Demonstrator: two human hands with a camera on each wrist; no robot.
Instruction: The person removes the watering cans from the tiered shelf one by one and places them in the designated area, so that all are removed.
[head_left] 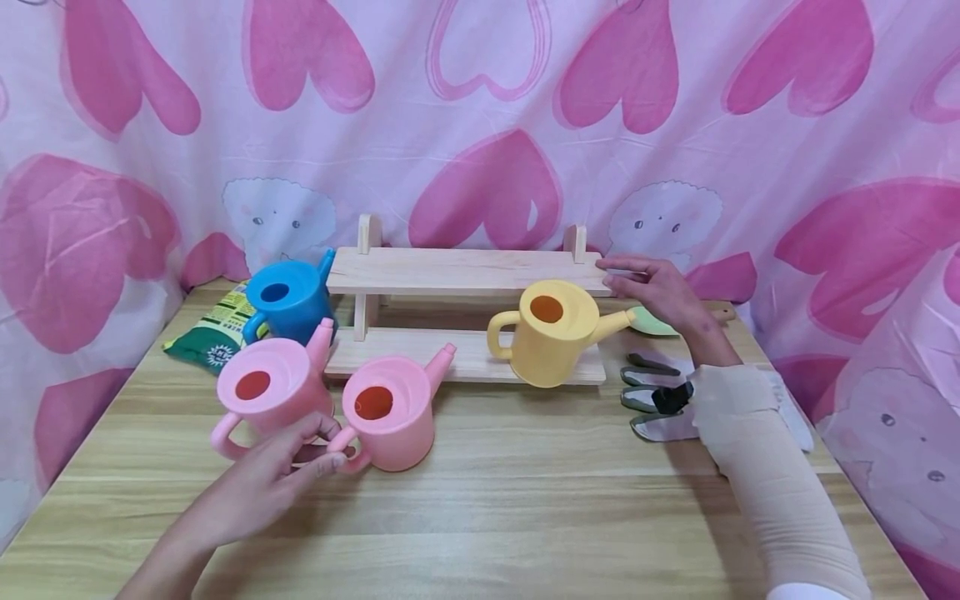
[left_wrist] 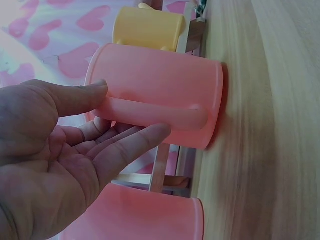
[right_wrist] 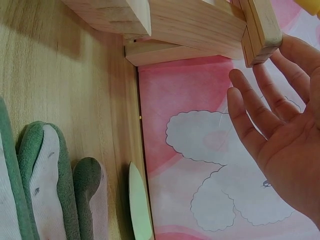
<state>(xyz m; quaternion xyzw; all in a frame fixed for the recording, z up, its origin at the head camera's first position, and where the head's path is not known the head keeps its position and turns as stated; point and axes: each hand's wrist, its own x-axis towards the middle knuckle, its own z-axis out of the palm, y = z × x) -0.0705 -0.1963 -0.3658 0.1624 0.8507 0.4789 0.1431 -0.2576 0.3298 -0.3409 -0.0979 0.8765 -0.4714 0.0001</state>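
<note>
My left hand point(head_left: 258, 483) is at the handle of a pink watering can point(head_left: 397, 425) standing on the table. In the left wrist view its thumb lies on the upper end of the handle point(left_wrist: 155, 114), with fingers bent around and behind it. A second pink watering can point(head_left: 262, 379) stands just to the left. My right hand point(head_left: 663, 292) reaches to the right end of a two-tier wooden shelf point(head_left: 465, 271), fingers extended, fingertips at the upper board's edge. A yellow watering can point(head_left: 551, 350) stands on the right part of the lower board, its spout pointing right.
A blue watering can point(head_left: 288, 312) stands left of the shelf, beside a green and yellow bag point(head_left: 217, 333). On the right, grey-green and white gloves point(head_left: 652, 396) lie under my right forearm, near a light green trowel blade point(head_left: 651, 323). A heart-patterned curtain point(head_left: 480, 108) hangs behind the table.
</note>
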